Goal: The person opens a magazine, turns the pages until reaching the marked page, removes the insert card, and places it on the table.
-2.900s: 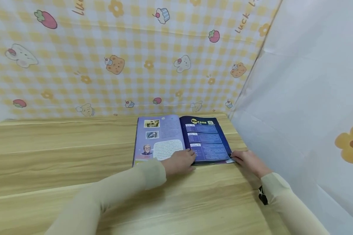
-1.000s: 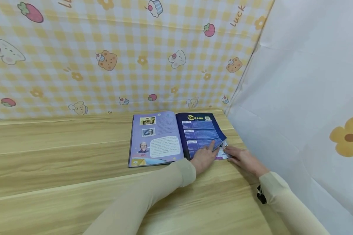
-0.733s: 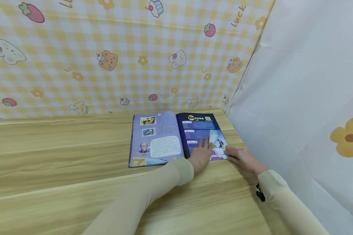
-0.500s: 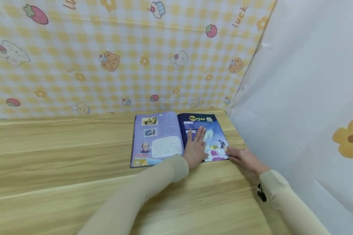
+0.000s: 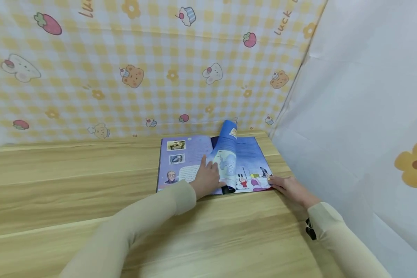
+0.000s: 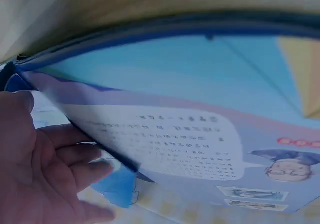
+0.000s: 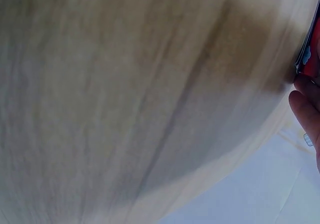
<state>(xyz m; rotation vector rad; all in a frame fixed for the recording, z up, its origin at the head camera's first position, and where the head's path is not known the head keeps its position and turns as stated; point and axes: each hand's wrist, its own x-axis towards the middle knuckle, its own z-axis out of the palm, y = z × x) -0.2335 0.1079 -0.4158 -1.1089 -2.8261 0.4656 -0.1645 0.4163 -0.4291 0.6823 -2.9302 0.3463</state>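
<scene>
An open magazine [image 5: 241, 154] lies on the wooden table, with a purple left page and a blue illustrated right page. Between them a turning page [image 5: 226, 154] stands up, curved over toward the left. My left hand [image 5: 207, 178] is at the magazine's lower middle, against that page; the left wrist view shows the same hand [image 6: 55, 159] with loosely extended fingers and the page edge beside them. At the lower right corner, my right hand [image 5: 292, 189] pinches the magazine's edge. Only some fingertips of the right hand [image 7: 307, 106] show in the right wrist view.
The wooden table [image 5: 73, 181] extends widely to the left and in front. A checked cloth [image 5: 166, 96] with cartoon prints hangs behind it. Close by on the right is a white cloth wall [image 5: 351, 116].
My left hand reached right to the dark page's lower corner, then swept back left. The page lifted and curled over leftward, uncovering the blue illustrated page. My right hand stayed at the corner.
</scene>
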